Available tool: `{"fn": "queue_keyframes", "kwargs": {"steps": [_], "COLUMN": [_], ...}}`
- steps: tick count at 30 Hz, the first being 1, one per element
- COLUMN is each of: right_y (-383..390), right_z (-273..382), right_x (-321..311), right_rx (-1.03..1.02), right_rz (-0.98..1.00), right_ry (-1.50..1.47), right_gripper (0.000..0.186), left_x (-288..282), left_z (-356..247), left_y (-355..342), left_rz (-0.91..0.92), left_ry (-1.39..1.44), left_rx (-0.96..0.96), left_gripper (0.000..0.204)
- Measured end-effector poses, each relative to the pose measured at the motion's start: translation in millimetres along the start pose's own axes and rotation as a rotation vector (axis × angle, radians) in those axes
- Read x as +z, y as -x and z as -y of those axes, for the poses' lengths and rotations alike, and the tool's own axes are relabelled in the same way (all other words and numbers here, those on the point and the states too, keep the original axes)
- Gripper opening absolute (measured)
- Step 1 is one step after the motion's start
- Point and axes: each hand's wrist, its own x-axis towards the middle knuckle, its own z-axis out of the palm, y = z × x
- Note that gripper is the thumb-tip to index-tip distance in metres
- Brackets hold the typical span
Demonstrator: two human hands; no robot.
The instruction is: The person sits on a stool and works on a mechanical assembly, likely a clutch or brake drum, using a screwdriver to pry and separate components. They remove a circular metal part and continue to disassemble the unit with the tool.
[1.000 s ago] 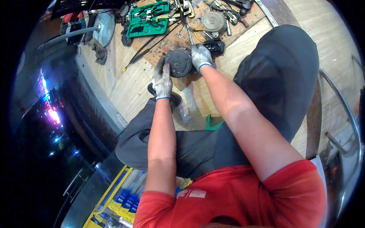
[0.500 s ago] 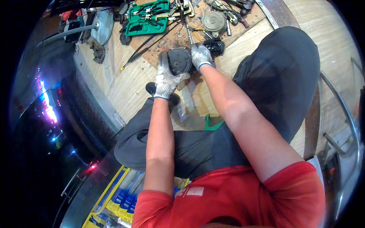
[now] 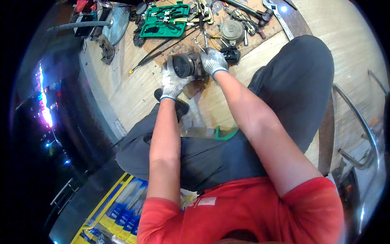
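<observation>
Both gloved hands are clamped on a dark, round motor-like part (image 3: 185, 65) lying on a worn brown board (image 3: 260, 28) on the wooden floor (image 3: 134, 89), just past the person's knees. The left hand (image 3: 170, 83) cups the part's round face from below and the side, fingers wrapped about its rim; the right hand (image 3: 213, 61) grips its far end from above. Just behind sits a green tool case (image 3: 162, 22), open, with pliers laid in its slots, and to the right of it a grey round metal disc-shaped part (image 3: 232, 30) among scattered wrenches. Low at the left edge lies a row of flat packages (image 3: 118, 209), blue-labelled in yellow-edged wrapping, side by side beneath the person's left elbow.
</observation>
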Motion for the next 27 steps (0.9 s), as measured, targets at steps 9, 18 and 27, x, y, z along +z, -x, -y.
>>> {"fn": "queue_keyframes", "kwargs": {"steps": [9,18,27], "right_y": [33,25,53], "right_z": [9,-3,35], "right_x": [-24,0,-3], "right_rx": [-0.361,-0.378,0.093], "right_rz": [0.342,0.18,0.559], "right_ry": [0.161,0.367,-0.414], "right_gripper": [0.041,0.036,0.027], "left_x": [1,-10,-16], "left_z": [-3,-5,20], "left_y": [-3,-6,11], "left_rz": [0.012,0.094,0.077], "left_ry": [0.064,0.179,0.088], "left_rx": [-0.079,-0.131,-0.171], "left_gripper": [0.139,0.143,0.143]}}
